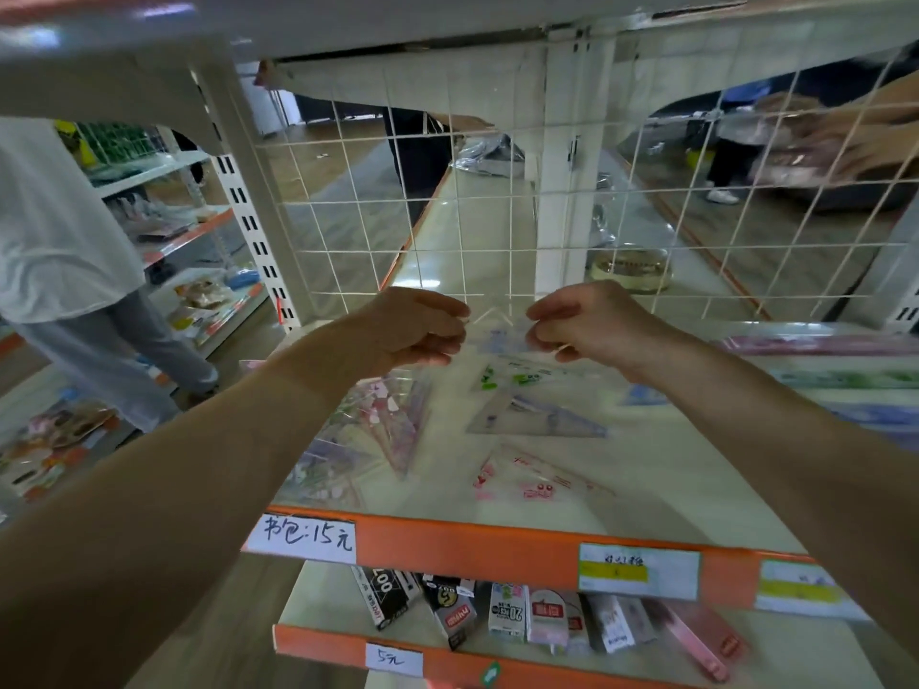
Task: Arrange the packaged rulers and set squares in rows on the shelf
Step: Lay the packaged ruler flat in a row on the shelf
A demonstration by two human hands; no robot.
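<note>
At the back of the shelf (671, 464), our left hand (417, 330) and right hand (592, 323) each pinch one end of a clear packaged set square (497, 335)

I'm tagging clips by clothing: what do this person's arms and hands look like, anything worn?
The left forearm and right forearm are bare, no sleeves in view; the left hand and right hand are ungloved, and no watch or ring shows.

Even, bright indoor light — soft shadows, overall motion blur, strong wide-angle bending at the edges.
</note>
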